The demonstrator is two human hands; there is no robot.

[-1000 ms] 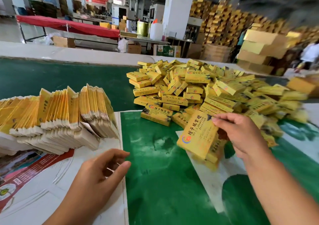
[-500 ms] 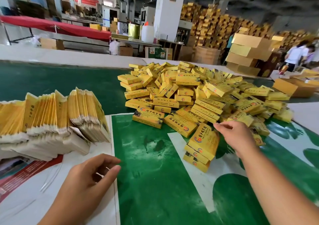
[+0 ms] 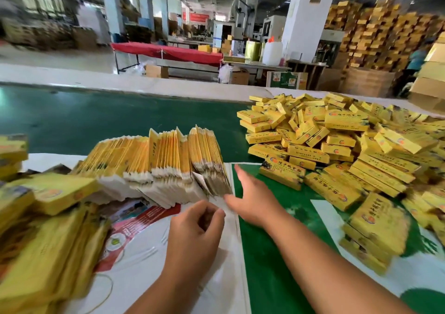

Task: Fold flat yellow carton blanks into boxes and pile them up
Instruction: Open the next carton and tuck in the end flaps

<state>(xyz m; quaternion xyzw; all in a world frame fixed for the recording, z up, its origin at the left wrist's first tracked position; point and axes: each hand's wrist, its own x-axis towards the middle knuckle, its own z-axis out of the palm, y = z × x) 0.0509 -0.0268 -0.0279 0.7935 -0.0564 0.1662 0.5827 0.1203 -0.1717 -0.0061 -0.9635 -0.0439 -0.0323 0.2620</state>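
Both hands at the near end of the row of flat blanks, beside the heap of folded boxes.

The right hand (image 3: 252,199) reaches across with fingers straight and spread, its grip holding nothing, fingertips at the near edge of the row of flat yellow blanks (image 3: 168,166). The left hand (image 3: 195,236) sits just below that row with fingers and thumb curled in toward each other; whether they pinch a blank I cannot tell through the blur. The blanks stand on edge in a leaning row on the worktop (image 3: 272,265), on white printed sheeting (image 3: 154,272). The pile of folded boxes (image 3: 337,149) lies to the right on the green surface. More yellow cartons (image 3: 48,241), blurred, lie at the left edge.
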